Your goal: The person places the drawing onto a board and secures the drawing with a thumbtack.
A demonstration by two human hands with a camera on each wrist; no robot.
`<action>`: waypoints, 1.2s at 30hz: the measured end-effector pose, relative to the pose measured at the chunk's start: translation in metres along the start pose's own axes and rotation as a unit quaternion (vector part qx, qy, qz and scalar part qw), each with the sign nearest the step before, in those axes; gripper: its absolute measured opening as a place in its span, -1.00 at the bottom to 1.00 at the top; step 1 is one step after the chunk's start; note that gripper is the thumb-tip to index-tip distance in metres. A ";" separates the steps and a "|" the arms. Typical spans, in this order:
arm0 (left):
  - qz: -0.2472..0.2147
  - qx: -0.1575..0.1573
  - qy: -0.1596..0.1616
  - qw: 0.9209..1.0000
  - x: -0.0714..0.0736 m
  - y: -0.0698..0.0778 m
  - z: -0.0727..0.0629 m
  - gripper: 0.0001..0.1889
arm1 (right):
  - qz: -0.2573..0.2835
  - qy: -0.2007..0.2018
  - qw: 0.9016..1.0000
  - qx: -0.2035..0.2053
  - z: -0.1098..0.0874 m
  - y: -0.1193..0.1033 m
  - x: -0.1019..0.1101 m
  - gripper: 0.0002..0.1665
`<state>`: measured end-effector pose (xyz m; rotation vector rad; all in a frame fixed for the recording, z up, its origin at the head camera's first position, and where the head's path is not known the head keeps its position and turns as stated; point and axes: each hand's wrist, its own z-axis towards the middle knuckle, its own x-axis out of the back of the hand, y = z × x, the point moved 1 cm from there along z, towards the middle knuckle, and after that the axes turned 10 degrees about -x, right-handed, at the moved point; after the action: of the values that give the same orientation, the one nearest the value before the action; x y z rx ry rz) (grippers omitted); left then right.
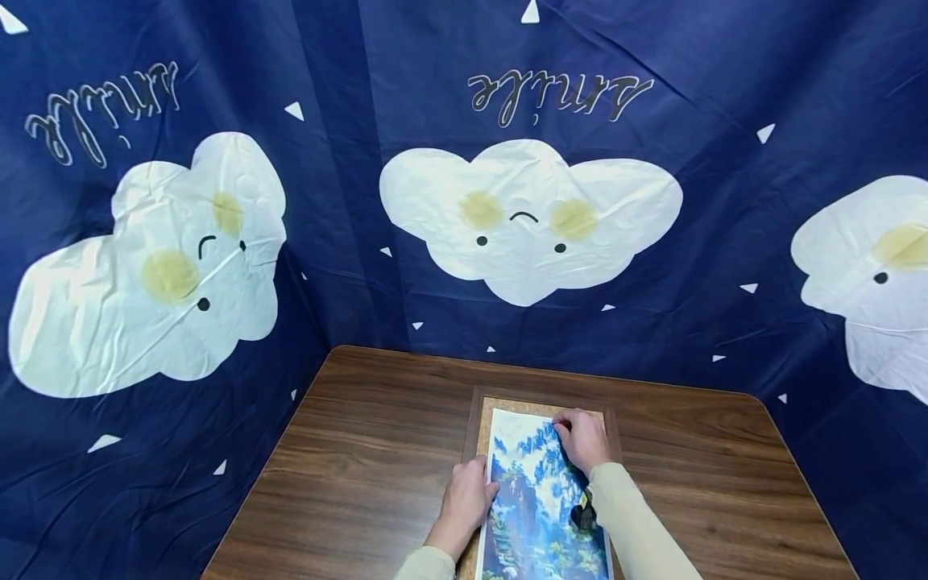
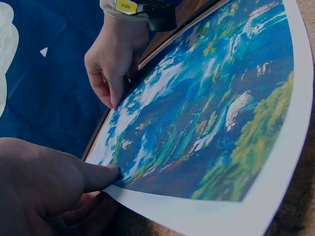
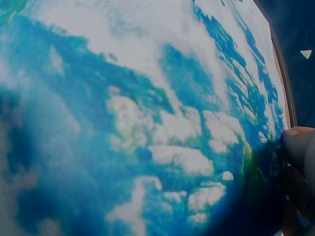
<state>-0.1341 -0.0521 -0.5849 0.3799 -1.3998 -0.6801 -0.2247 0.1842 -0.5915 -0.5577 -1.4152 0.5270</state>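
A tall landscape print (image 1: 532, 499), blue with mountains and waterfalls, lies on a cork board (image 1: 490, 409) with a brown frame. My right hand (image 1: 582, 439) is at the print's upper right, thumb and fingertips pinching a small pink push pin (image 2: 114, 105) against the print's edge. Most of that pin is hidden by the fingers. At the left edge, my left hand (image 1: 466, 495) holds the print, its thumb (image 2: 101, 177) on top and the other fingers curled below the margin. In the right wrist view the fingertips (image 3: 298, 140) show at the print's far edge.
The board lies on a brown wood-grain table (image 1: 362, 451). Dark blue curtains (image 1: 333, 201) with white clouds hang close behind and along both sides. A black device (image 1: 583, 515) is strapped on the right wrist, over the print.
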 end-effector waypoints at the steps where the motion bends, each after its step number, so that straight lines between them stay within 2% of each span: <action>1: -0.001 0.001 0.000 1.000 0.000 0.000 0.000 -0.62 | 0.000 0.002 1.000 0.001 0.000 0.000 0.000 -0.94; 11: 0.006 -0.013 0.011 1.000 0.000 0.001 -0.001 -0.63 | 0.002 0.006 1.000 -0.007 0.001 -0.002 0.000 -0.94; 27: 0.005 -0.021 0.010 1.000 0.002 0.002 -0.001 -0.66 | 0.023 -0.004 0.999 -0.049 0.007 -0.001 0.000 -0.90; 36: 0.008 -0.041 0.023 0.999 0.003 0.002 -0.002 -0.69 | 0.030 0.004 0.998 -0.046 0.008 -0.003 0.001 -0.87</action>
<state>-0.1314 -0.0522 -0.5817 0.3179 -1.3268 -0.7088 -0.2324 0.1830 -0.5884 -0.6775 -1.4230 0.5091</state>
